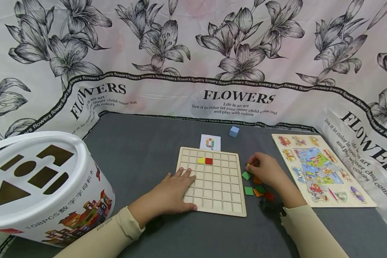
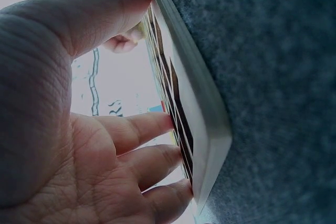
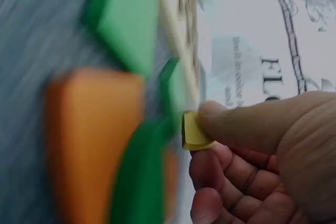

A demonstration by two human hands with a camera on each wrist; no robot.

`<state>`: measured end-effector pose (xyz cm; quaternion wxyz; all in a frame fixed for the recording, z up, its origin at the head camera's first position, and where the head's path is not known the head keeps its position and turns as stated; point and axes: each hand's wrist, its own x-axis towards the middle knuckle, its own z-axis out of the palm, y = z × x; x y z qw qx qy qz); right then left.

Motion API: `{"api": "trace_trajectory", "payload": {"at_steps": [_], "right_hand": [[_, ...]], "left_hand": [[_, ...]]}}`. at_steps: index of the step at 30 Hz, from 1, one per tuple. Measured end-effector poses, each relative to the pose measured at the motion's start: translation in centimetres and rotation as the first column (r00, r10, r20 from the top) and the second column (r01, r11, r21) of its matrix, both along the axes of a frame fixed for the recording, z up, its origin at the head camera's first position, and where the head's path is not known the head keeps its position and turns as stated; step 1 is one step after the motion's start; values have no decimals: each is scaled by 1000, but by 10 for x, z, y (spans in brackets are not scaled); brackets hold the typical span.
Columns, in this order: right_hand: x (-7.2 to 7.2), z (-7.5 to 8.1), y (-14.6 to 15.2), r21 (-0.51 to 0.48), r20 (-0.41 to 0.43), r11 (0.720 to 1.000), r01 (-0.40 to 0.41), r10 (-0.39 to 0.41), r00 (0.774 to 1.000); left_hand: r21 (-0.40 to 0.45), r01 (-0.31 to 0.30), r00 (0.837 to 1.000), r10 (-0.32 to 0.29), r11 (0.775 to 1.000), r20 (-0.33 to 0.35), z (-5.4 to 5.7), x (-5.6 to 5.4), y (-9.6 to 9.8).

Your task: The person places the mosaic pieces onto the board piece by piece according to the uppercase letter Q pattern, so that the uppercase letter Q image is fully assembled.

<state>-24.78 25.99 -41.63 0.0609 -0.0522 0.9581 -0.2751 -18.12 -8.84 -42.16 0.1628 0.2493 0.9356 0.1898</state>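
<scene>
A wooden grid board (image 1: 213, 193) lies flat on the dark table. In its upper rows sit a yellow tile (image 1: 201, 160) and a red tile (image 1: 209, 161), side by side. My left hand (image 1: 167, 195) rests on the board's left edge with fingers spread. Between thumb and fingertips, my right hand (image 1: 264, 168) pinches a small yellow tile (image 3: 195, 130), just off the board's right edge. Below that hand lie loose green tiles (image 1: 248, 191), orange tiles (image 1: 258, 193) and a red tile (image 1: 269, 196). A pattern card (image 1: 210, 142) with a coloured figure lies behind the board.
On the left stands a large white bucket (image 1: 96, 193) with shaped holes in its lid. A blue cube (image 1: 234, 131) sits at the back. To the right lies a wooden picture puzzle (image 1: 351, 193). A flowered cloth (image 1: 167, 91) hangs behind the table.
</scene>
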Motion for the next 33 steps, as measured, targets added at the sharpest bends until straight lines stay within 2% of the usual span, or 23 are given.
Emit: {"api": "trace_trajectory", "payload": {"at_steps": [4, 7, 11, 14, 22, 33], "right_hand": [[-7, 8, -21, -50, -51, 999, -16, 14, 999], [-15, 12, -43, -101, -49, 993, -55, 50, 998], [-25, 9, -69, -117, -26, 985, -128, 126, 992], [-29, 4, -81, -93, -17, 982, -164, 163, 987], [-32, 1, -90, -54, -23, 984, -171, 170, 985], [-33, 1, -92, -28, 18, 981, -194, 194, 981]], "left_hand": [[-4, -4, 1000, 4, 1000, 1, -1, -1, -1], [-6, -2, 1000, 2, 1000, 0, -2, -1, 0], [-9, 8, 1000, -8, 1000, -3, -3, -1, 2], [-12, 11, 1000, -11, 1000, -3, -3, -1, 3], [-6, 4, 1000, -4, 1000, -5, -2, -1, 0], [-10, 3, 1000, -3, 1000, -2, -1, 0, -1]]}}
